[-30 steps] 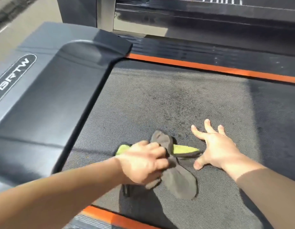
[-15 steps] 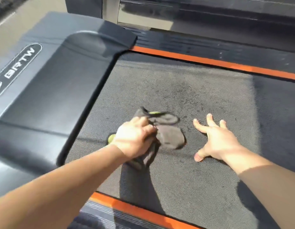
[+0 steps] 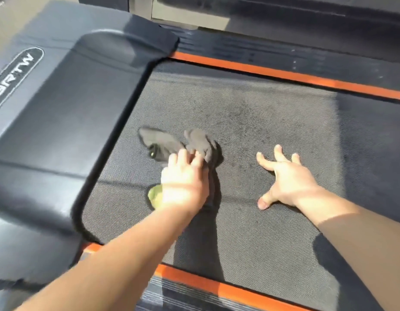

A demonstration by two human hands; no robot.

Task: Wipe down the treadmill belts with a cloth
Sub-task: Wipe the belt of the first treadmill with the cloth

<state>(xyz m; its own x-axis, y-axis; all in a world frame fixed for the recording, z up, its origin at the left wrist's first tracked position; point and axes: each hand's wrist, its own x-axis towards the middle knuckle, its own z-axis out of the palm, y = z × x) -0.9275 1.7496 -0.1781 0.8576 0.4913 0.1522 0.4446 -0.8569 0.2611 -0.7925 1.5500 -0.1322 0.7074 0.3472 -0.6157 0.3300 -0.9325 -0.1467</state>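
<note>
- While your left hand has its fingers curled over the bunched cloth and presses it to the belt, two grey flaps trail loose ahead of the knuckles. A green corner pokes out under the wrist. Gather those in; a flatter pad would likely wipe more per stroke.
- Your right hand lies flat with fingers spread, holding nothing, planted on the belt near the cloth. It makes a good brace. Lean on it, not on the wiping hand.
- The cloth sits left of centre on the belt, near the motor cover. A darker mottled patch lies just beyond both hands; whether it is grime or damp, you cannot tell. Work overlapping strokes across it.
- The orange side rails bound the belt on its far and near edges. Carry each pass right up to them, I'd judge, so no strip gets missed.
</note>
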